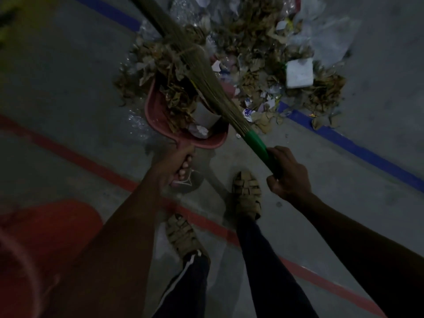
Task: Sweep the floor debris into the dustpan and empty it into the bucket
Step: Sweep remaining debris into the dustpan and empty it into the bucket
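Your left hand (pixel 177 165) is gripping the red dustpan (pixel 160 115) handle, and your right hand (pixel 286 173) is gripping the broom (pixel 206 81) just beside the dustpan. The dustpan is sitting under the leaf pile (pixel 263 72), and the red bucket (pixel 46 249) is waiting behind it, near your left arm.

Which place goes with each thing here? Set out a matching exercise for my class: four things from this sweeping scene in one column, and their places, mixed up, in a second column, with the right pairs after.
Things
1. dustpan
2. broom
3. bucket
4. white block

Places
A. at the lower left, beside the left arm
B. in the right hand, by its green grip
C. in the litter pile, right of the broom
D. in the left hand, mouth against the pile

Pairs: 1-D, 2-B, 3-A, 4-C
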`<action>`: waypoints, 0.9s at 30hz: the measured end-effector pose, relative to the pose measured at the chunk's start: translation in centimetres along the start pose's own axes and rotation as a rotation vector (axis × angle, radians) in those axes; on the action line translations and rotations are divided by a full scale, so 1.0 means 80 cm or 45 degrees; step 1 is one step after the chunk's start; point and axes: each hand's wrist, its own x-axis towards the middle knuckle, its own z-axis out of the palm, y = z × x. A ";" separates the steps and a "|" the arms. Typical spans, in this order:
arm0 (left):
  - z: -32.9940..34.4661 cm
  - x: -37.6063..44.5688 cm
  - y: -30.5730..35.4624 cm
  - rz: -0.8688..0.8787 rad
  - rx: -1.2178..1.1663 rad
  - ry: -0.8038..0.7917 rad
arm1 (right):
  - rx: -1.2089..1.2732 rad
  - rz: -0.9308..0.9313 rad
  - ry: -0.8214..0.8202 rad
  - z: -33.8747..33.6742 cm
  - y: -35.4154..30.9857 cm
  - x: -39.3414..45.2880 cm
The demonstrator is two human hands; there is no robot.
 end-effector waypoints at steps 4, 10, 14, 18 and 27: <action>-0.031 -0.093 0.002 0.099 -0.035 0.087 | -0.010 -0.052 -0.013 -0.055 -0.075 -0.027; -0.084 -0.277 -0.001 0.189 -0.154 0.143 | -0.042 -0.125 -0.043 -0.147 -0.210 -0.094; -0.120 -0.394 -0.024 0.201 -0.225 0.186 | -0.043 -0.175 -0.043 -0.197 -0.296 -0.152; -0.144 -0.500 -0.050 0.228 -0.361 0.244 | -0.007 -0.287 -0.026 -0.246 -0.369 -0.194; -0.158 -0.659 -0.105 0.307 -0.710 0.353 | 0.026 -0.628 -0.071 -0.330 -0.480 -0.221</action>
